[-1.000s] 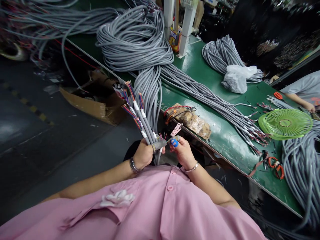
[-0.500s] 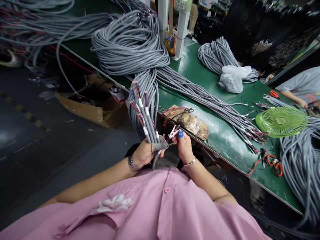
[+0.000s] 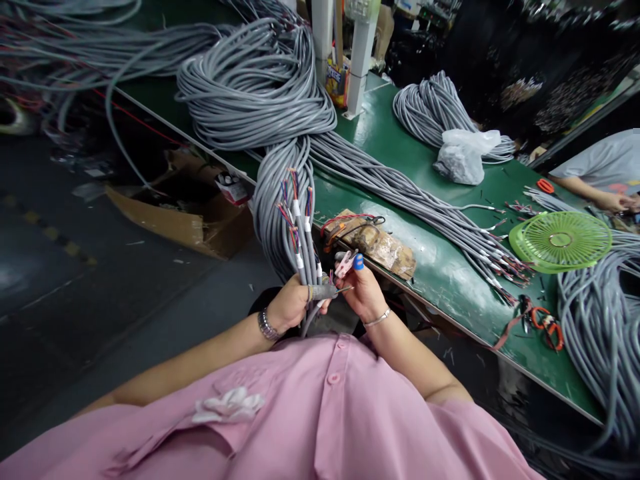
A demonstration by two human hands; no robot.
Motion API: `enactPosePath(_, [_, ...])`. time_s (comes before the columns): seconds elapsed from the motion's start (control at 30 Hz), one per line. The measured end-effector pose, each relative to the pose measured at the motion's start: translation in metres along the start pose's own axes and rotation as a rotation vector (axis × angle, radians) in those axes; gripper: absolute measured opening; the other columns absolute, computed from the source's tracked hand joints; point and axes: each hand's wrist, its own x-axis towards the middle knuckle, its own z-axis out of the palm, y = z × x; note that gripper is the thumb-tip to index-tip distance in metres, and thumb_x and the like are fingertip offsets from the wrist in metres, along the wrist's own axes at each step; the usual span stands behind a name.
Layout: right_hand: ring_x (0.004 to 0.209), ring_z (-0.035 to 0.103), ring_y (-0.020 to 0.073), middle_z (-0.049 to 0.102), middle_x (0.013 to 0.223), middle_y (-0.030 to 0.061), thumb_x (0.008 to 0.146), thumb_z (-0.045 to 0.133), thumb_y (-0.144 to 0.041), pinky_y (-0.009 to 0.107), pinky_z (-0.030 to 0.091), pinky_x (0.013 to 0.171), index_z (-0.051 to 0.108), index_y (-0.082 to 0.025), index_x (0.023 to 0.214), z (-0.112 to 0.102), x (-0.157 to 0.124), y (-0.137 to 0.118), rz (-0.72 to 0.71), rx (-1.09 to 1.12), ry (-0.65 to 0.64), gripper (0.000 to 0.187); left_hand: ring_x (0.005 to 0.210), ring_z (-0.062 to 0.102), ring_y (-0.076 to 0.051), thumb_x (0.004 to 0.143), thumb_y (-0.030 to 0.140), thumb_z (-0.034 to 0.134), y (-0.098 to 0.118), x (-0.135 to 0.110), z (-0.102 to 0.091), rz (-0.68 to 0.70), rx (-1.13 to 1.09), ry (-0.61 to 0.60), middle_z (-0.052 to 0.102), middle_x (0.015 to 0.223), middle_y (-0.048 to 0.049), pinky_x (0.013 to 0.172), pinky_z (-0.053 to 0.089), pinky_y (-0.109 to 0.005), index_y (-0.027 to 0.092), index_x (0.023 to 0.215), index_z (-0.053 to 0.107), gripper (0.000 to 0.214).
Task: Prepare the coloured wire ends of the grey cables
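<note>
My left hand (image 3: 293,303) is closed around a bundle of grey cables (image 3: 300,233) that stand upright, their stripped ends showing coloured wires and white bands. A taped finger guard covers its forefinger. My right hand (image 3: 364,287) sits just to the right, closed on a small pink clip-like tool (image 3: 346,262), with a blue cap on one fingertip. A thin wire runs between the two hands. The held cables hang down from a big grey coil (image 3: 260,87) on the green table (image 3: 450,267).
A brown wrapped block with red and black leads (image 3: 380,243) lies at the table edge. Farther right are a green fan grille (image 3: 563,240), a plastic bag (image 3: 463,157), more grey coils and orange-handled cutters (image 3: 547,327). An open cardboard box (image 3: 185,213) sits on the floor. Another person's arm (image 3: 600,193) works at far right.
The bundle's stripped ends swung from leaning left to nearly upright. My right hand rose slightly and closed in on the left hand. The view shifted a little.
</note>
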Motion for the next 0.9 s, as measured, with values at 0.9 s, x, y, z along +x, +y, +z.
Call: enactPosePath(0.9, [0.057, 0.052, 0.0102, 0.066, 0.075, 0.0017, 0.073, 0.066, -0.065, 0.025, 0.046, 0.057, 0.065, -0.018, 0.085, -0.004, 0.009, 0.001, 0.070, 0.049, -0.028, 0.049, 0.041, 0.053, -0.011, 0.067, 0.026, 0.075, 0.002, -0.008, 0.014, 0.080, -0.085, 0.114, 0.059, 0.048, 0.0012, 0.043, 0.044, -0.023, 0.014, 0.061, 0.060, 0.019])
